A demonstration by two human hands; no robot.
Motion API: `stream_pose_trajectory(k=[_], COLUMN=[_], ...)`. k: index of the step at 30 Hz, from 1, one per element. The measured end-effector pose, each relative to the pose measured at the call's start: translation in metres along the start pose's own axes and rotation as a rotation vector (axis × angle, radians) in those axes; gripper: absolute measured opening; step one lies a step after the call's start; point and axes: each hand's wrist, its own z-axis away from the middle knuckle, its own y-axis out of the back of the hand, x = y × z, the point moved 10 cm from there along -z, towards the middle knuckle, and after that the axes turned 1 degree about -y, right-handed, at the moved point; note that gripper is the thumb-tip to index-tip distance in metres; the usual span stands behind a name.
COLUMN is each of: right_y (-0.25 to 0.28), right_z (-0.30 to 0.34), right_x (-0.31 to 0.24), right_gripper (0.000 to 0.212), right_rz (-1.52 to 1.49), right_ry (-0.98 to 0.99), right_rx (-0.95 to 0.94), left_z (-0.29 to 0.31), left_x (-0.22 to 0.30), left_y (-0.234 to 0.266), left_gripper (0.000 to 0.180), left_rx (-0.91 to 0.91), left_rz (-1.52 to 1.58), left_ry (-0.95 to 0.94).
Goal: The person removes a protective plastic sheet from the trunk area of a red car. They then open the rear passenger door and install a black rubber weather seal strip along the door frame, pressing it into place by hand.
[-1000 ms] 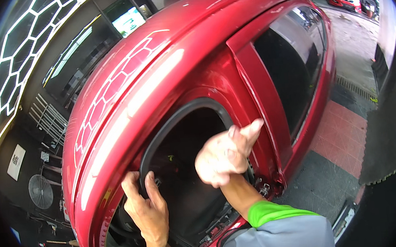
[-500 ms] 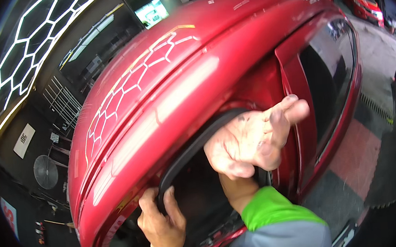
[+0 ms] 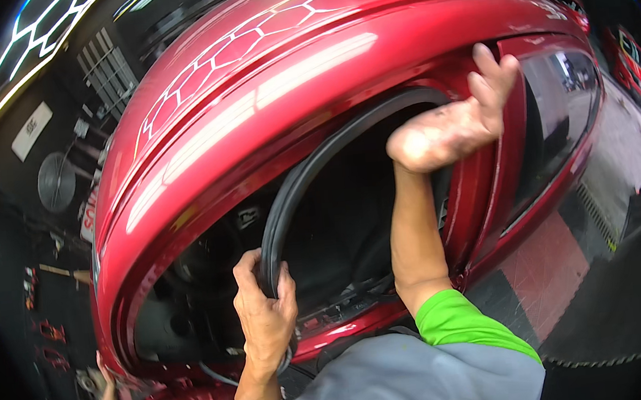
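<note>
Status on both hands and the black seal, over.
Left hand: gripping black seal. Right hand: open, seal contact unclear. Seal: arched below red car roof. View blocked: right hand covers seal's far stretch.

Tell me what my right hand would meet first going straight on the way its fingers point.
Probably the red roof edge, up and to the right of your right hand; depth is unclear, though, so it might pass in front without touching.

Blk rubbery strip [image 3: 287, 191], arched, across dr opening [image 3: 347, 330]
</note>
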Motion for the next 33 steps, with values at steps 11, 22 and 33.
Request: stream_pose_trajectory(k=[11,22,33], right_y=[-0.058,-0.081,-0.074], right_z=[0.022,0.043,0.117], right_x=[-0.06,-0.094,-0.143], right_gripper=[0.056,0.051,0.061], right_rz=[-0.074,-0.003,0.046], right_ry=[-0.182,-0.32,-0.165], right_rx=[-0.031,-0.087,-0.778], left_z=[-0.028,-0.029,0.04], left_x=[0.003,-0.003,-0.094], left_y=[0.076,0.077,0.067], left_gripper=[0.023,0.029,0.029], left_rx=[0.354,0.338,0.232], left_rz=[-0.211,-0.079,-0.154], left_ry=[-0.256,-0.071,0.154])
